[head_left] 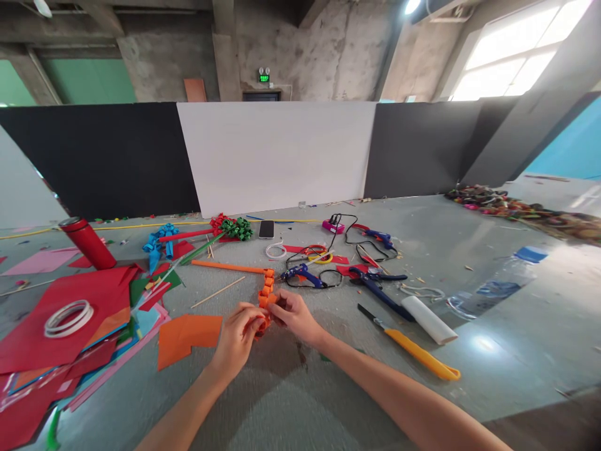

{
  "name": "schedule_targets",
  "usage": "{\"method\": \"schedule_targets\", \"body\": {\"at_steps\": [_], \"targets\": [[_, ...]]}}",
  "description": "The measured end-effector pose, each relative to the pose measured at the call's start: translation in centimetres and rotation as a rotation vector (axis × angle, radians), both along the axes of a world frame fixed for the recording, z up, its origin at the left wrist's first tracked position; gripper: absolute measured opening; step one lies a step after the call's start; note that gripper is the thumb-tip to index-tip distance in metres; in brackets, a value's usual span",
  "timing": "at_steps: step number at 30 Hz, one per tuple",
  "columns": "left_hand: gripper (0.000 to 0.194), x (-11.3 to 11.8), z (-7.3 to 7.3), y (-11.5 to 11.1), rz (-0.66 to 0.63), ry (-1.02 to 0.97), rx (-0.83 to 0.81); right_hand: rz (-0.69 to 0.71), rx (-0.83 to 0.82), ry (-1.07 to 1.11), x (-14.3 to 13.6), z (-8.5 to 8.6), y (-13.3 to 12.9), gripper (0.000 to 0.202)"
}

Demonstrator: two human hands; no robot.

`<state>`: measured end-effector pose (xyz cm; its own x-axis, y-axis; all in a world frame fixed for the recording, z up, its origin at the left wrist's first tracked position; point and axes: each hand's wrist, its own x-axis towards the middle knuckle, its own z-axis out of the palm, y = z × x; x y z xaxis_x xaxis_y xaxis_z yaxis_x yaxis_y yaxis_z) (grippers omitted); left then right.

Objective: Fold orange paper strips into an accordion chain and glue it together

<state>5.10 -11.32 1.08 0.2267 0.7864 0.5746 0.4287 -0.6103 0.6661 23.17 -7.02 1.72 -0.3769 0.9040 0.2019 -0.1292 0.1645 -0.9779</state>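
Lower centre of frame: left hand [237, 335] and right hand [297, 317] both pinching one looped orange paper strip [267, 283]. Floor [300, 407] gives room below; white panel [277, 156] edges it, upper centre. Two blue glue guns [307, 276], centre and right; one yellow-handled knife [417, 352], lower right.
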Motion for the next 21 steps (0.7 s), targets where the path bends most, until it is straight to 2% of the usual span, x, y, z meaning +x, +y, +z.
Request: {"method": "schedule_targets", "body": {"at_steps": [5,8,14,21], "targets": [[0.016,0.03,0.12,-0.15,-0.013,0.000,-0.046,0.014,0.010,-0.009,0.05,-0.19,0.24,0.039],[0.018,0.06,0.05,-0.15,-0.024,-0.007,-0.078,-0.028,0.049,-0.040,0.15,-0.30,0.39,0.039],[0.021,0.10,-0.22,0.06,-0.029,-0.027,-0.146,-0.165,0.244,-0.199,0.41,-0.18,0.33,0.043],[0.022,0.09,-0.15,0.27,-0.017,0.002,-0.149,-0.282,0.432,-0.310,0.30,0.05,-0.30,0.037]]}}
